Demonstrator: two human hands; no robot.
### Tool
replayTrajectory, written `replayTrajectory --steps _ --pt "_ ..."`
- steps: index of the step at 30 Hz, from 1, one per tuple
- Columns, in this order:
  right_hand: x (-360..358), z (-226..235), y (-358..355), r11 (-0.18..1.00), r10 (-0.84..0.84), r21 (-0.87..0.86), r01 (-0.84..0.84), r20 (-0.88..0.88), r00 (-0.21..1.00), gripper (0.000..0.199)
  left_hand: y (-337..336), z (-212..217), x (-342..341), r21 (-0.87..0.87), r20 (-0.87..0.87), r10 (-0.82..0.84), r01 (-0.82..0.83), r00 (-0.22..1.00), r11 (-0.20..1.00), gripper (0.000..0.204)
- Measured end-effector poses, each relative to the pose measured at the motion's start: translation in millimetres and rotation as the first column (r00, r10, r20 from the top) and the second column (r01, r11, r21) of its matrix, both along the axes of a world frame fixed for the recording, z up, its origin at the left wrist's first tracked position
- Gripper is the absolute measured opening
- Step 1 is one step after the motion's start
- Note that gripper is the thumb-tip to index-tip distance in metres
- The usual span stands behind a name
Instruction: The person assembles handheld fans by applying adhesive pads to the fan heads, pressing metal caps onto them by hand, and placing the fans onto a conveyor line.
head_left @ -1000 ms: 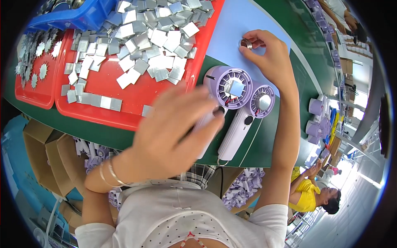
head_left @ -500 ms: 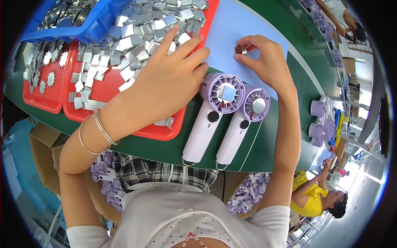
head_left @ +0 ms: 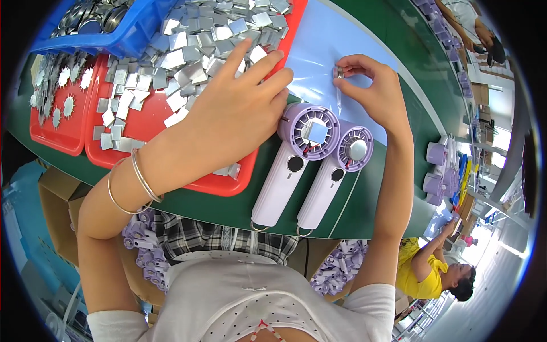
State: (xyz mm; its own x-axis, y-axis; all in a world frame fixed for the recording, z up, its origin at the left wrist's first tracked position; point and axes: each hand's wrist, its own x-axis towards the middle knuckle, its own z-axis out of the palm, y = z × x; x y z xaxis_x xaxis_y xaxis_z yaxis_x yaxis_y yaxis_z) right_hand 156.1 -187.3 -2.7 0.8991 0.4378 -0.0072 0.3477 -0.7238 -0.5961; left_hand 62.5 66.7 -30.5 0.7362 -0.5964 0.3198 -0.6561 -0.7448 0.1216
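Note:
Two purple hand-held fan bodies (head_left: pixel 296 165) lie side by side on the green table (head_left: pixel 364 194), their round heads toward the blue sheet (head_left: pixel 325 40). My left hand (head_left: pixel 233 108) lies over the red tray (head_left: pixel 148 122), fingers spread on the heap of small square metal plates (head_left: pixel 194 40); whether it holds one I cannot tell. My right hand (head_left: pixel 376 94) is on the blue sheet, pinching a small shiny metal piece (head_left: pixel 339 72) between thumb and fingertips, just above the fan heads.
A second red tray (head_left: pixel 57 131) with star-shaped metal parts sits at the left. A blue bin (head_left: pixel 108 28) of round metal parts stands behind. More purple parts (head_left: pixel 436 171) lie at the right. Another person in yellow (head_left: pixel 427 273) works lower right. Cardboard boxes sit under the table.
My left hand has moved from the fan bodies up onto the metal plates in the red tray. My right hand stays on the blue sheet with the small piece.

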Motion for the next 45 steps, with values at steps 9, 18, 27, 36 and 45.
replayTrajectory --steps 9,18,27,36,45 --pt "7.6 -3.2 -19.4 0.994 -0.011 0.109 0.024 -0.121 0.993 0.031 -0.2 0.1 -1.5 0.025 0.024 -0.003 0.003 1.000 1.000 0.028" --pt "-25.5 15.9 -33.9 0.828 -0.165 0.513 0.225 -0.160 0.973 0.025 4.4 -2.4 0.7 -0.161 -0.070 -0.036 0.024 0.997 0.987 0.028" --pt "-86.2 19.2 -5.0 0.857 -0.006 0.515 -0.014 0.038 0.999 0.045 4.7 22.4 -13.1 -0.382 -0.048 -0.030 0.009 0.998 0.924 0.036" --pt "-106.2 30.2 13.9 0.973 -0.009 0.231 -0.004 0.054 0.998 0.046 -21.3 2.7 -97.6 -0.465 0.019 -0.028 0.033 0.999 0.885 0.027" --pt "-104.8 26.5 19.3 0.990 0.048 0.113 -0.080 0.258 0.965 0.039 -33.6 -17.6 -116.9 -0.410 -0.029 -0.079 0.060 0.996 0.910 0.027"
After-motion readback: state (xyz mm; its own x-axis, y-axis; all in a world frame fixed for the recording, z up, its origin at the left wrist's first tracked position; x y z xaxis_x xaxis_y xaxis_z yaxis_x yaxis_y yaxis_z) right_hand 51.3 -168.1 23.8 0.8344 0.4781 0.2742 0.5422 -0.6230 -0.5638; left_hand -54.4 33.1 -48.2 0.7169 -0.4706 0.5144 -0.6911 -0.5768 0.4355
